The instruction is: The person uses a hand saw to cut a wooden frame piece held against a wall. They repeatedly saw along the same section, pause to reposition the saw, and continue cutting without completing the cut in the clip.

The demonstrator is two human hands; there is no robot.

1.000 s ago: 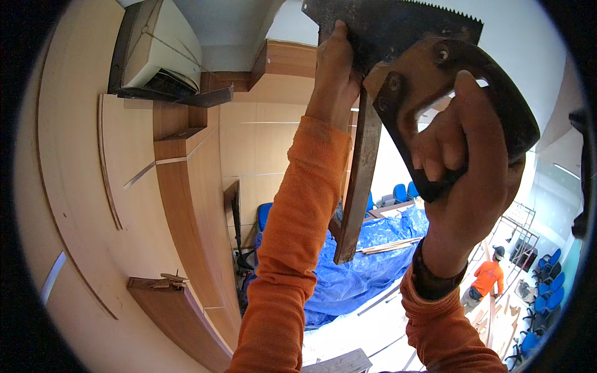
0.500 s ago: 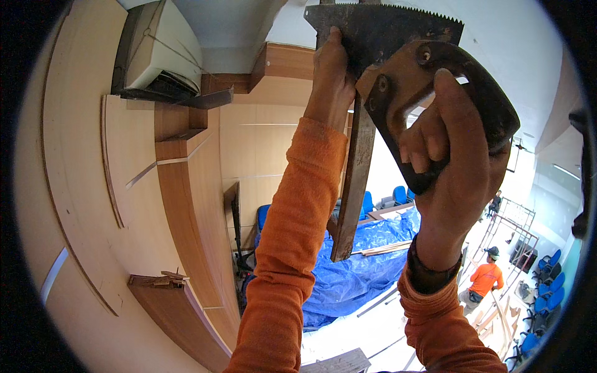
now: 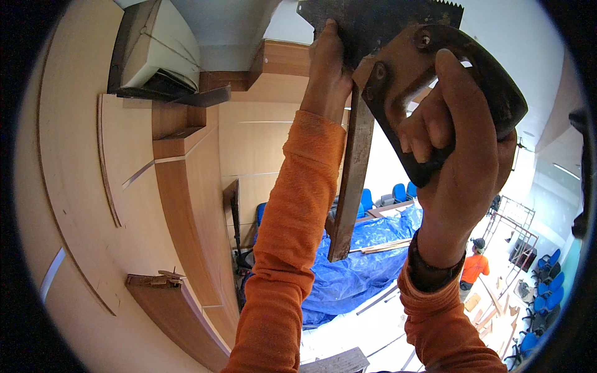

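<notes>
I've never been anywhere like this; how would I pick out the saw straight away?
Follow the orange right sleeve up from the lower edge to the right hand. It grips the saw by a looped brown-and-black handle. Unlike the plain, straight brown bar beside it, the saw has a broad dark blade with teeth at its upper edge.

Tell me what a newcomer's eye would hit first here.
Probably the big dark handsaw at the top, gripped in the right hand. The left hand is raised to its left, near a long wooden strip. Below centre, a bright blue tarp spreads out.
</notes>
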